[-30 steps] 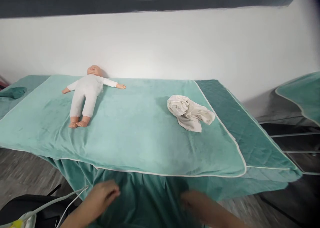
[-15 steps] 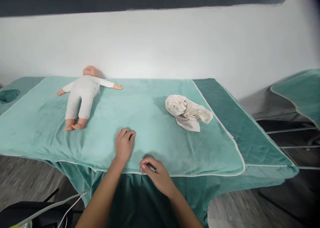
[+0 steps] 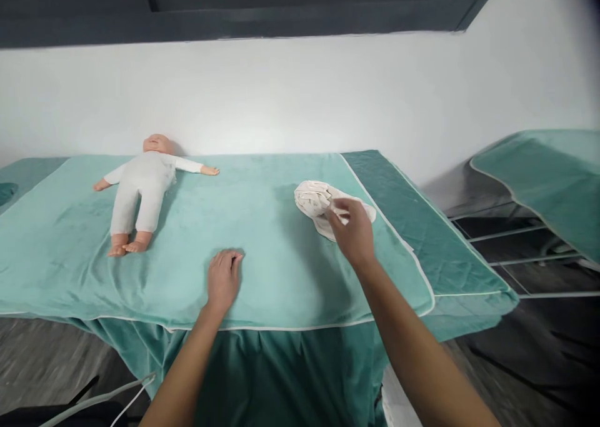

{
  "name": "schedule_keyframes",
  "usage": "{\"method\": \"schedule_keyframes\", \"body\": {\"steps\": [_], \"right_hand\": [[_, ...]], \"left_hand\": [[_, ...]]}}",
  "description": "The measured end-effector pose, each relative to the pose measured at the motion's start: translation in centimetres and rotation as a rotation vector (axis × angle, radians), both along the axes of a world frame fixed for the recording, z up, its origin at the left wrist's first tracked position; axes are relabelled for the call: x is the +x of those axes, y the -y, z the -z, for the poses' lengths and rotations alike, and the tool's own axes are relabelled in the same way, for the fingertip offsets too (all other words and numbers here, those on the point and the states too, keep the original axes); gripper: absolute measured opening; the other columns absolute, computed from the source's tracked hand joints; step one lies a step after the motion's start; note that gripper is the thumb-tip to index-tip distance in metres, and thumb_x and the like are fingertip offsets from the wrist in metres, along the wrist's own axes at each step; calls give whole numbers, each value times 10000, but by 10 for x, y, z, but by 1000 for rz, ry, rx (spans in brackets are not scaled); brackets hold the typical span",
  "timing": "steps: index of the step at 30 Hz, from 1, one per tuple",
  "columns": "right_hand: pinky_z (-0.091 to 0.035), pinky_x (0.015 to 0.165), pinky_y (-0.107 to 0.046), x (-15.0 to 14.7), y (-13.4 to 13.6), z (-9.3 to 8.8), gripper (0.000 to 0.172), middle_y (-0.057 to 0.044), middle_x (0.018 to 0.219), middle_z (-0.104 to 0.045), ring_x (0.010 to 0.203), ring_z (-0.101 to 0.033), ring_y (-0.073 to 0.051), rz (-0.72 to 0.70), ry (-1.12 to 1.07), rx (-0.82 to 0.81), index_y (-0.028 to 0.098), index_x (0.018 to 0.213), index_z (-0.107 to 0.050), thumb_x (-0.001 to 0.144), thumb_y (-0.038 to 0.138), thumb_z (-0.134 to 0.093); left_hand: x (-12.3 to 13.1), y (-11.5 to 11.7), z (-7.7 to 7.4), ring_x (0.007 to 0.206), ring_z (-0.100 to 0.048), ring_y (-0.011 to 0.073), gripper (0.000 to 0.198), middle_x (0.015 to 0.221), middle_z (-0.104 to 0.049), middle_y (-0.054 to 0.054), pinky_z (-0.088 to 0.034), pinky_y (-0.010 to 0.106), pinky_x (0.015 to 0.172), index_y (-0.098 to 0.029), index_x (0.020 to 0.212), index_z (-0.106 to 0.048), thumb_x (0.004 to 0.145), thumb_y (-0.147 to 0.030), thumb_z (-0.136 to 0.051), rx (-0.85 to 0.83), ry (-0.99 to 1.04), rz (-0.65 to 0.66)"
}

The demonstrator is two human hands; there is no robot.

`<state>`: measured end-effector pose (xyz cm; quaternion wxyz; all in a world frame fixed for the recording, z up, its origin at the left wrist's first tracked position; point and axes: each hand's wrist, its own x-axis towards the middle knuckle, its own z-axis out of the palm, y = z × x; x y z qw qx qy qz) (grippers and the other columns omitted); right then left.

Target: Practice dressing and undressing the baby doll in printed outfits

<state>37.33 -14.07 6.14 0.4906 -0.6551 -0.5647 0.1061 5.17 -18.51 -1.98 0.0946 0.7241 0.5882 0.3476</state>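
Observation:
A crumpled cream cloth (image 3: 312, 199) lies in a loose bundle on the light green bed cover (image 3: 262, 227). My right hand (image 3: 351, 230) is over the near right side of this cloth, with its thumb and fingers bent and a gap between them. Whether the fingertips touch the fabric I cannot tell. My left hand (image 3: 224, 278) rests on the cover near the front edge, its fingers curled together with nothing visible in them. A baby doll (image 3: 143, 180) in a white suit lies on its back at the left, arms spread.
Behind the bed rises a white wall (image 3: 262, 95) under a dark window frame (image 3: 300, 17). Metal bars (image 3: 520, 233) and another green-covered surface (image 3: 553, 183) stand at the right. A grey cable (image 3: 107, 391) runs at the lower left.
My right hand has gone from the bed's front edge forward and right to the cloth. My left hand has stayed about where it was. The view has tilted up and turned slightly right.

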Motion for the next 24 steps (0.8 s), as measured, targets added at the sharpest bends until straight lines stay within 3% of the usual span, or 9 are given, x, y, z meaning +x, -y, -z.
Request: {"method": "schedule_keyframes", "body": {"steps": [3, 5, 7, 9, 11, 14, 17, 20, 24], "right_hand": [[-485, 974, -467, 12, -42, -11, 471, -201, 1351, -581, 1183, -591, -330, 146, 244, -176, 168, 1251, -582, 873, 444, -638], [-472, 948, -460, 18, -62, -19, 458, -222, 1345, -582, 1189, -577, -352, 157, 370, -343, 148, 1242, -590, 886, 435, -629], [-468, 871, -422, 24, -75, -29, 363, -192, 1234, -641, 1097, -603, -328, 113, 453, -487, 165, 1161, -620, 902, 420, -613], [-447, 772, -369, 31, -83, -39, 270, -131, 1063, -684, 944, -613, -275, 41, 490, -574, 193, 1045, -631, 883, 408, -644], [-413, 697, -327, 38, -85, -51, 227, -75, 916, -675, 819, -583, -224, -61, 476, -595, 204, 927, -619, 828, 388, -708], [-376, 647, -299, 43, -83, -70, 220, -24, 819, -636, 715, -525, -167, -227, 381, -545, 208, 797, -599, 778, 371, -745], [-379, 660, -295, 40, -78, -92, 206, -4, 817, -624, 711, -516, -153, -252, 273, -381, 213, 796, -603, 787, 383, -719], [-397, 671, -305, 30, -80, -113, 183, 10, 760, -580, 692, -508, -154, -221, 200, -161, 216, 813, -586, 794, 359, -698], [-410, 669, -312, 12, -90, -138, 180, 36, 714, -509, 674, -464, -141, -293, 182, 120, 219, 825, -553, 810, 331, -693]], "left_hand": [[14, 14, -8, 911, -646, 216, 215, 927, -727, 65, -489, 384, 882, -177, 914, -667, 1008, -298, -515, -120, 149, 51], [33, 34, -16, 911, -656, 202, 198, 926, -730, 60, -509, 361, 881, -177, 902, -675, 996, -281, -536, -244, 259, 191], [55, 57, -26, 891, -670, 177, 179, 918, -731, 48, -531, 312, 849, -188, 912, -694, 989, -279, -561, -392, 320, 462], [74, 75, -36, 980, -689, 171, 155, 1049, -741, 61, -540, 294, 890, -210, 986, -726, 978, -249, -577, -479, 265, 851], [85, 79, -45, 1131, -672, 187, 194, 1214, -720, 82, -523, 318, 990, -232, 1084, -732, 987, -240, -564, -446, 234, 981], [88, 58, -52, 1159, -666, 203, 171, 1197, -732, 84, -501, 363, 1053, -230, 1020, -733, 992, -308, -583, -368, 328, 803], [86, 20, -57, 1062, -687, 208, 229, 1084, -741, 88, -519, 379, 998, -203, 831, -674, 984, -349, -587, -296, 433, 582], [92, -19, -70, 1182, -640, 215, 161, 1261, -683, 109, -519, 379, 978, -215, 1091, -650, 982, -273, -547, -115, 475, 464], [115, -66, -100, 1311, -562, 249, 444, 1433, -560, 142, -504, 406, 1023, -225, 1354, -524, 929, -296, -633, -30, 510, 366]]}}
